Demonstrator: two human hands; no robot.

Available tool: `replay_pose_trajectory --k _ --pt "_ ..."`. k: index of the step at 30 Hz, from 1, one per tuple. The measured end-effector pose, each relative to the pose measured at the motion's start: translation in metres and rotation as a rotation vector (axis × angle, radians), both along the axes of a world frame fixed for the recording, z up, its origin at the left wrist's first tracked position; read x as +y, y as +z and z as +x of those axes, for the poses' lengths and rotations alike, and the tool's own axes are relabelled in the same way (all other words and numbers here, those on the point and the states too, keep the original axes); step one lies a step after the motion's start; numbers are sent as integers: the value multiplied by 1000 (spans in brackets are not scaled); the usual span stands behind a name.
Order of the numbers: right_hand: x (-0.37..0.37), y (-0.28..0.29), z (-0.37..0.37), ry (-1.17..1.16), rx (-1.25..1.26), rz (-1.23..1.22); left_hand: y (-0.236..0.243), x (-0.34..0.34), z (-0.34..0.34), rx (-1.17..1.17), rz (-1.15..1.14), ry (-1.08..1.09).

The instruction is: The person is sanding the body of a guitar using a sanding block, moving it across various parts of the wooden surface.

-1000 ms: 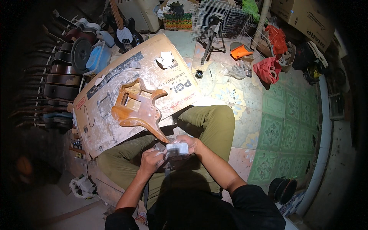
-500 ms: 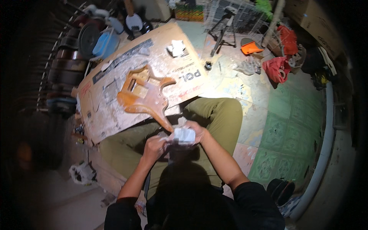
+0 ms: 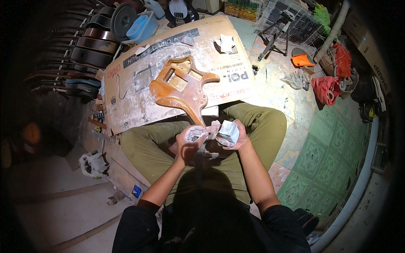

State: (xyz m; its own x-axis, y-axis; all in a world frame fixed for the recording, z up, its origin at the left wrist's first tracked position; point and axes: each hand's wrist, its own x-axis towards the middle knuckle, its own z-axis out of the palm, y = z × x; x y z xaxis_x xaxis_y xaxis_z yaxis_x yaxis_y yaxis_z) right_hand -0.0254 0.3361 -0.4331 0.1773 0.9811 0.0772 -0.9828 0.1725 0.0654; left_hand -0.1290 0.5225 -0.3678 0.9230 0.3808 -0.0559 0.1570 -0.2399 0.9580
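A pale blue-grey block (image 3: 228, 132), flat-faced and perhaps wrapped in paper, sits in my right hand (image 3: 242, 137), whose fingers close around it. Close beside it, my left hand (image 3: 185, 143) is curled with the palm partly turned up. White dust coats its fingers, and I cannot make out what whitish-grey thing, if any, lies in them. Just beyond both hands is an orange-brown wooden electric guitar body (image 3: 192, 105) with cut-out cavities. Its narrow horn points toward my left hand, and I cannot tell whether they touch. The body rests on a dusty flattened cardboard sheet (image 3: 139, 105).
Crumpled white paper (image 3: 225, 43) lies on the cardboard's far part. Guitar bodies (image 3: 90, 57) are racked at left, near a blue plastic tub (image 3: 141, 27). A black tripod (image 3: 276, 36), an orange object (image 3: 302, 60) and a red bag (image 3: 326, 90) stand on the tiled floor at right.
My hands have drawn apart a little, and the block has tilted in my right hand. My view has shifted, so the scene sits lower right. The guitar body stays on the cardboard.
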Motion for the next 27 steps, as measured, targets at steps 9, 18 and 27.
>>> replay_pose_trajectory --k 9,18,27 --pt "1 -3 1 10 -11 -35 6 19 2 -154 318 -155" --pt "-1 2 -1 -15 -75 -183 7 30 3 -273 394 -313" --pt "1 10 -2 -20 -128 -216 5 31 0 -290 403 -330"
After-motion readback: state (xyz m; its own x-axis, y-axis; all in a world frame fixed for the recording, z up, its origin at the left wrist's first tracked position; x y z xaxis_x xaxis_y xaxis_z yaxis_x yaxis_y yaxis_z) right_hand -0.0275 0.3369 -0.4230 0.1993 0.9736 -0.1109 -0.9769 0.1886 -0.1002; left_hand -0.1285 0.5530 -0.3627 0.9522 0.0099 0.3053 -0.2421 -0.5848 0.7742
